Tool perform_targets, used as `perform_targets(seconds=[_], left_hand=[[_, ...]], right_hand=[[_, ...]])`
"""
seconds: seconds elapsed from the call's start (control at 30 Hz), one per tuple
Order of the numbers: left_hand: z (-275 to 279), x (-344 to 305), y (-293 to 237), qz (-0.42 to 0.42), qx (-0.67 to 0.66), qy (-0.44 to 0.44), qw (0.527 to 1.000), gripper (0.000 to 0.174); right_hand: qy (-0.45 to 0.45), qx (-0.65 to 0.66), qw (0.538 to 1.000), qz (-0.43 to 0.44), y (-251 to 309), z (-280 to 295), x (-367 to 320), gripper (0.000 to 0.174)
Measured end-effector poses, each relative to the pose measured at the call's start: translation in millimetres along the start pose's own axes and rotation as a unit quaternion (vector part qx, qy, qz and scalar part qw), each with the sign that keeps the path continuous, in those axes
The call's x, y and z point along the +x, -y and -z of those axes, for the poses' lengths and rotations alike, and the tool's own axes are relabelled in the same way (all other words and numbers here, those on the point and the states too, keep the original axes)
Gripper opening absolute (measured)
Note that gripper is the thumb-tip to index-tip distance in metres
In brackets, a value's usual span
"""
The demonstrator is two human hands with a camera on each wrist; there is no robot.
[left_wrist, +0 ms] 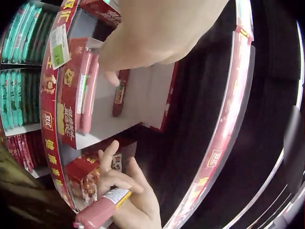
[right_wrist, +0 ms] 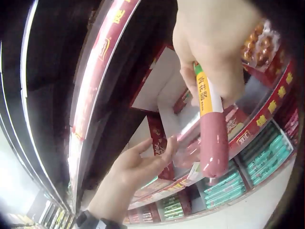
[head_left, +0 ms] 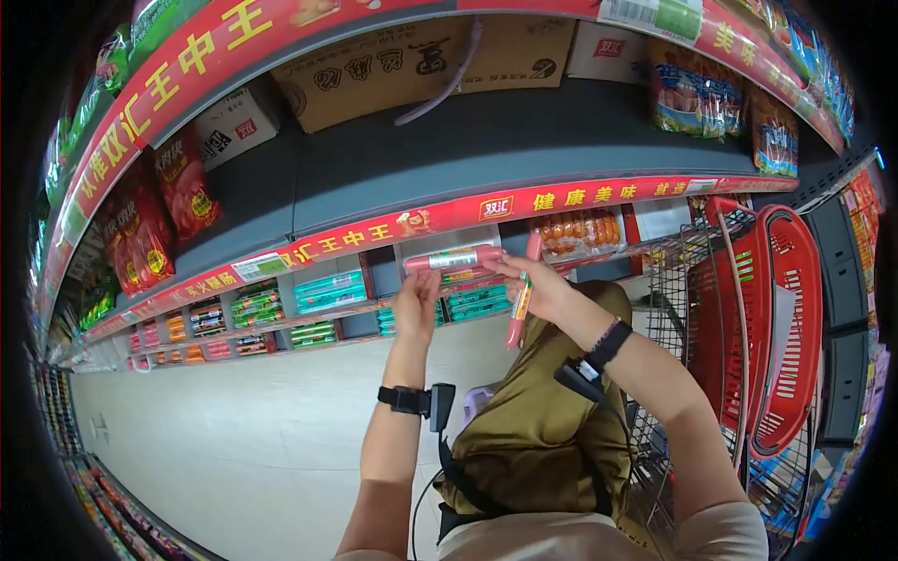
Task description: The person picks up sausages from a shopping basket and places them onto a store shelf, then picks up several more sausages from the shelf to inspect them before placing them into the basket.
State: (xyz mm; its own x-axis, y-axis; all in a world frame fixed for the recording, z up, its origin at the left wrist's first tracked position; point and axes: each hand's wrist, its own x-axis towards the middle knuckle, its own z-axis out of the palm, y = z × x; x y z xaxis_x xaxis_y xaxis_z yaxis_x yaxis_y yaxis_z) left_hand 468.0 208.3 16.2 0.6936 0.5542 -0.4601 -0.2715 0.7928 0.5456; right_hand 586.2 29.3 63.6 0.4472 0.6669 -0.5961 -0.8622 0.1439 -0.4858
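My right hand (head_left: 547, 294) grips a pink ham sausage (head_left: 519, 309) with a yellow and white label, its end jutting out below the fingers. Its index finger points toward a display box (left_wrist: 157, 90) on the shelf. The left hand (right_wrist: 136, 171) is at that box with fingers apart and loosely bent, close to the left end of more pink sausages (head_left: 454, 259) lying along the box front. Farther back in the box lies another sausage (left_wrist: 119, 98), partly covered by my left hand in the left wrist view.
A red shelf strip (head_left: 524, 201) runs above the boxes. Teal-wrapped sausages (head_left: 329, 292) sit to the left and a pack of round brown sausages (head_left: 580, 232) to the right. A shopping cart with a red basket (head_left: 790, 327) stands close on my right.
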Motion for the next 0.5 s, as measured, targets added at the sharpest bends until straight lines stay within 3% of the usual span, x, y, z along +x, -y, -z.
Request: perform_targets(seconds=[0.1, 0.17, 0.23, 0.27, 0.33, 0.5], left_hand=[[-3, -8, -7, 0.005, 0.035, -0.019, 0.999, 0.032], [-10, -27, -5, 0.009, 0.067, -0.005, 0.998, 0.035], [-22, -49, 6, 0.071, 0.306, 0.109, 0.943, 0.034], [-29, -61, 12, 0.075, 0.306, 0.108, 0.943, 0.034], [-41, -81, 21, 0.148, 0.371, 0.180, 0.899, 0.042], [-34, -85, 18, 0.066, 0.357, 0.196, 0.911, 0.027]], right_hand=[[-0.048, -0.091, 0.994, -0.028, 5, -10, -3, 0.022], [-0.054, -0.064, 0.996, -0.021, -4, -13, -7, 0.021], [-0.012, -0.002, 1.000, -0.025, -7, -13, -8, 0.022], [-0.015, 0.000, 1.000, -0.027, -10, -13, -9, 0.022], [0.011, 0.079, 0.997, -0.026, -10, -21, -16, 0.024], [0.059, 0.038, 0.997, 0.026, 2, -31, -44, 0.026]])
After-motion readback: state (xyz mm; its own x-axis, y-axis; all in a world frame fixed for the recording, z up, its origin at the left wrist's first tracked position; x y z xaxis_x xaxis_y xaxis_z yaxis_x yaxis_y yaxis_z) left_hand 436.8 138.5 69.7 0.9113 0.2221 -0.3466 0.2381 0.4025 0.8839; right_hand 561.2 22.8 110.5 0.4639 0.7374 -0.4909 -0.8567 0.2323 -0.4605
